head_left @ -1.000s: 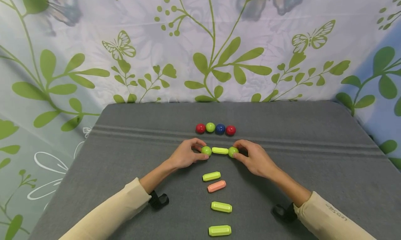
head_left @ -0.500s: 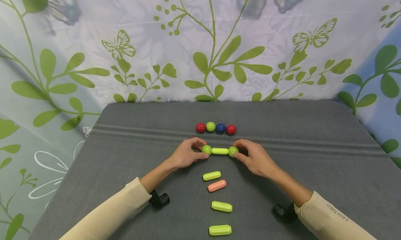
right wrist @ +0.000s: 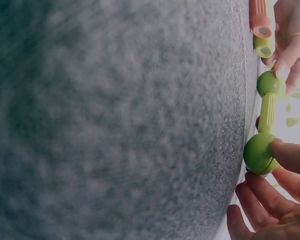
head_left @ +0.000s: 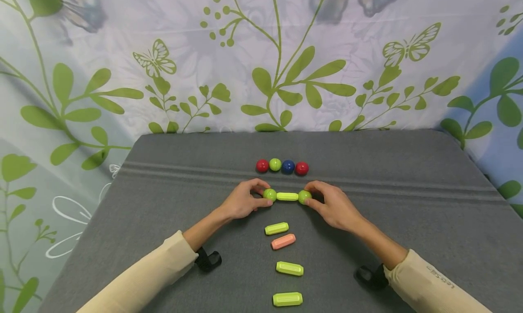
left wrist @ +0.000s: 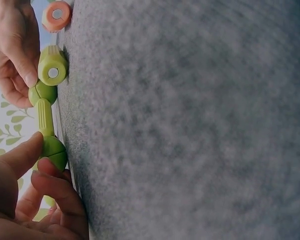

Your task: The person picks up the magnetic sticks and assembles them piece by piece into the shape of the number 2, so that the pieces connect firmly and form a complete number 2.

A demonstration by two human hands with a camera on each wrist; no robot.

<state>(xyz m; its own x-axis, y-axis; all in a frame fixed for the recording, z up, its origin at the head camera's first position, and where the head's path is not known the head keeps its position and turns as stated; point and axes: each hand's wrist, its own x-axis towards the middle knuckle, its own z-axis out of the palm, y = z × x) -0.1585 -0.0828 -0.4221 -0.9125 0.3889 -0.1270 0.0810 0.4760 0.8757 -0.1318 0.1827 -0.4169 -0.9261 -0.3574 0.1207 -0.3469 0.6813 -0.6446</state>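
In the head view my left hand (head_left: 245, 199) pinches a green ball (head_left: 269, 195) between thumb and fingers. Opposite it, my right hand (head_left: 333, 205) pinches a second green ball (head_left: 304, 197) the same way. A yellow-green ribbed rod (head_left: 287, 196) spans the two balls, and its ends meet them in a straight line. Both wrist views show this row too: the left thumb lies against its green ball (left wrist: 54, 152), and the right thumb presses on the other green ball (right wrist: 259, 153), with the rod (right wrist: 267, 113) between.
Behind the hands a red ball (head_left: 262, 166), a green ball (head_left: 275, 164), a blue ball (head_left: 288, 166) and another red ball (head_left: 302, 168) form a row. Nearer lie a salmon rod (head_left: 283, 241) and yellow-green rods (head_left: 289, 268) on the grey cloth (head_left: 163, 176).
The rod's left end stood slightly apart from the left ball one second ago; now the two meet. Both hands keep their hold and have hardly moved.
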